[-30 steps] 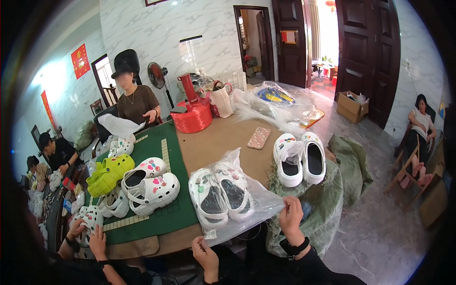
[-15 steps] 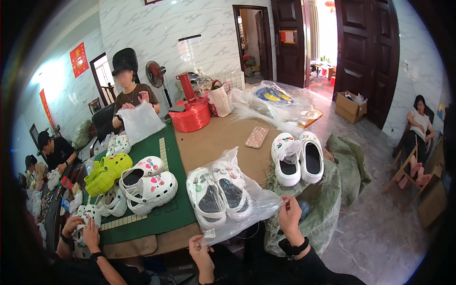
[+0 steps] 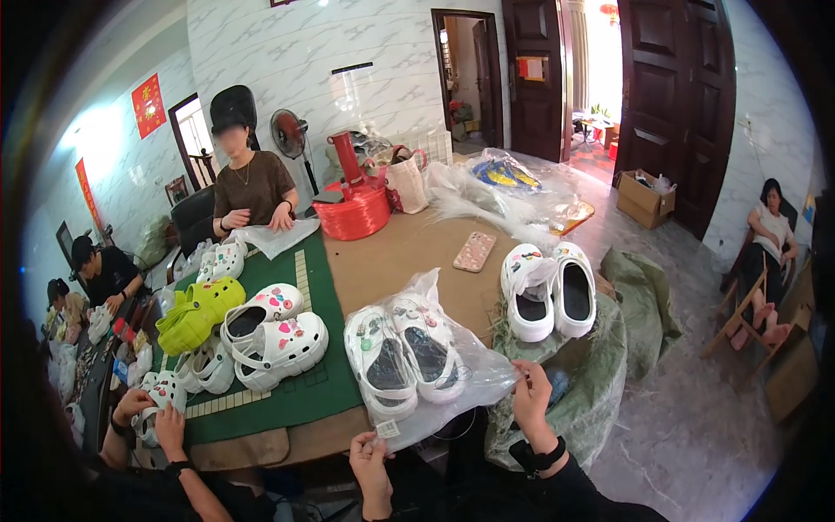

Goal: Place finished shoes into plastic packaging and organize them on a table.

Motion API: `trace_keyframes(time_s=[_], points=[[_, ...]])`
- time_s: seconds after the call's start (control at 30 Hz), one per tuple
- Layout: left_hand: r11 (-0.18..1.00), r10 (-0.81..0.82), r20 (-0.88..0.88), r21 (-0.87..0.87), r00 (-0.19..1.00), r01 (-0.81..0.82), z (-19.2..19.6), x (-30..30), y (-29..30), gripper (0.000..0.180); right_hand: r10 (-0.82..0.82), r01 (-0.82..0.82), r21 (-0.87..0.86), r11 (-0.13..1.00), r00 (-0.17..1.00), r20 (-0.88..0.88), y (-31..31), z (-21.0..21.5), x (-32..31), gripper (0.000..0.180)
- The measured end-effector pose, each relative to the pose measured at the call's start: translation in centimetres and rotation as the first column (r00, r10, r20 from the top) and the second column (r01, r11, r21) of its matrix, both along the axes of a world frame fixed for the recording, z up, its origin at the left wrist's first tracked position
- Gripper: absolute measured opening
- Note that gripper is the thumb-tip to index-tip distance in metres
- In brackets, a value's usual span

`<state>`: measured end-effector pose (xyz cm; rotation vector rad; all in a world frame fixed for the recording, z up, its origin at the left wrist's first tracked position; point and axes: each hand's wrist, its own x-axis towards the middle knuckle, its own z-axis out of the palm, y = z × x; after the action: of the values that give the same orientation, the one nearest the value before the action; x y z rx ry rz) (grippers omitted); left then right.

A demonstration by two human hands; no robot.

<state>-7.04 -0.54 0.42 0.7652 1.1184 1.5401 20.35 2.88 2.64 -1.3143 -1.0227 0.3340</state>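
Clear bag (image 3: 478, 369) enclosing white shoes (image 3: 421, 335) lies at the near edge of the table (image 3: 391, 252). Left hand (image 3: 372, 465) pinches its near corner; right hand (image 3: 532, 400) pinches its right corner, presumably tensioning the film between.

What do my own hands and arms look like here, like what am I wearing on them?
Both your left hand and your right hand are bare, without gloves. A black wristband circles your right wrist; whether it is a watch is hard to tell. Your right arm has a plain black sleeve. No band shows on your left wrist.
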Motion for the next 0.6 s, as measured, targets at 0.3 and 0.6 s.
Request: trace_keyframes(time_s=[0.3,0.6], points=[[0.998,0.047,0.009,-0.037,0.999,-0.047,1.2,0.4,-0.4,0.017,-0.052,0.052,0.083,0.995,0.999,-0.005,-0.8,0.7,-0.5,0.027],[0.996,0.06,-0.138,0.077,0.989,-0.049,0.8,1.9,-0.9,0.045,0.154,-0.174,0.187,0.967,0.981,0.12,-2.2,4.9,-2.3,0.026]])
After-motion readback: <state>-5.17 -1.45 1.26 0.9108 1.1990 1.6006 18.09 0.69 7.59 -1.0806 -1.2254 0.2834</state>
